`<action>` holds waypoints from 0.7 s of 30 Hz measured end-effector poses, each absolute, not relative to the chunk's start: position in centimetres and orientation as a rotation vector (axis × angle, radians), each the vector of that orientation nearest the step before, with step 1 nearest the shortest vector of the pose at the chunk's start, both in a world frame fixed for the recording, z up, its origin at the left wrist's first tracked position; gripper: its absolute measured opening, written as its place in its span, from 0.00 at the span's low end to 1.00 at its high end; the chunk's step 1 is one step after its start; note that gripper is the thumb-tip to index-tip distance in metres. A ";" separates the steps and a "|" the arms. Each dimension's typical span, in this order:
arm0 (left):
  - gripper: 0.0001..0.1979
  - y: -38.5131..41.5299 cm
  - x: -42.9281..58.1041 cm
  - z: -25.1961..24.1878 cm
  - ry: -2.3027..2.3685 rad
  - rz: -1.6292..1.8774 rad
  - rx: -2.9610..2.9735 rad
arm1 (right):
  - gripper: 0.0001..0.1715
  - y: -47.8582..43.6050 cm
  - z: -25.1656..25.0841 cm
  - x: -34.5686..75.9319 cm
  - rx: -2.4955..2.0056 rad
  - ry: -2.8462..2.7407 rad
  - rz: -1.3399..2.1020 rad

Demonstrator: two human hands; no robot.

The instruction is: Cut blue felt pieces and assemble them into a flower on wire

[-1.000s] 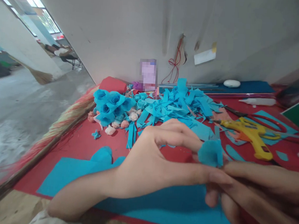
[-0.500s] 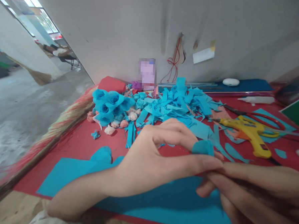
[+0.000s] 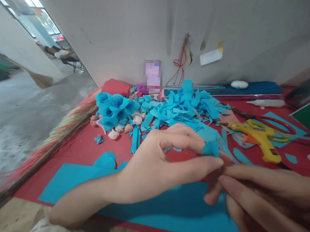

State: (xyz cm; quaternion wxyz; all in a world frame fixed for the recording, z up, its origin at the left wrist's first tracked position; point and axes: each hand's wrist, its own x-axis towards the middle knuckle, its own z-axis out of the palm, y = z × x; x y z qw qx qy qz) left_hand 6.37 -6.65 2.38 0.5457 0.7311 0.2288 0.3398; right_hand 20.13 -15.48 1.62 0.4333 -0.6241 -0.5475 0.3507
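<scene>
Between thumb and fingers, my left hand [image 3: 165, 158] pinches a small piece of blue paper [image 3: 210, 149], which stands up above the thumb tip. My right hand [image 3: 267, 201] is closed, its fingertips pressed together right beside the left thumb; what they hold, if anything, is hidden. Both hands are over a large blue paper sheet [image 3: 165, 213] on the red table surface [image 3: 83, 150]. Blue paper flowers [image 3: 113, 108] stand behind my left hand, beside a heap of blue paper scraps [image 3: 181, 108].
At the right lie a yellow glue gun [image 3: 263, 139], red-handled scissors [image 3: 276, 124] and a white bottle [image 3: 267, 103]. Small pink flowers [image 3: 128, 128] sit by the blue ones. A broom [image 3: 63, 132] runs along the left edge. A person [image 3: 62, 53] reclines far off at left.
My right fingertips have drawn slightly away from my left thumb, which they overlapped before. The small blue piece has tilted and shifted a little in my left hand.
</scene>
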 end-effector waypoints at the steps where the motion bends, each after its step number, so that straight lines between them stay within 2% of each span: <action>1: 0.04 -6.6 6.4 2.4 0.541 0.812 1.726 | 0.18 -15.3 1.1 20.6 -1.498 -1.399 0.920; 5: 0.05 -6.7 6.4 2.3 0.528 0.808 1.704 | 0.15 -14.7 -0.3 21.8 -1.349 -1.425 1.059; 11: 0.06 -6.8 6.2 2.4 0.520 0.791 1.720 | 0.11 -15.4 1.4 20.4 -1.512 -1.279 0.932; 14: 0.07 -6.8 6.2 2.5 0.514 0.775 1.736 | 0.13 -15.5 1.5 20.6 -1.561 -1.250 0.971; 18: 0.04 -6.8 6.2 2.6 0.515 0.757 1.716 | 0.13 -15.0 0.1 22.1 -1.416 -1.404 1.257; 21: 0.04 -6.9 6.0 2.7 0.453 0.732 1.696 | 0.18 -14.9 -0.1 22.1 -1.439 -1.433 1.300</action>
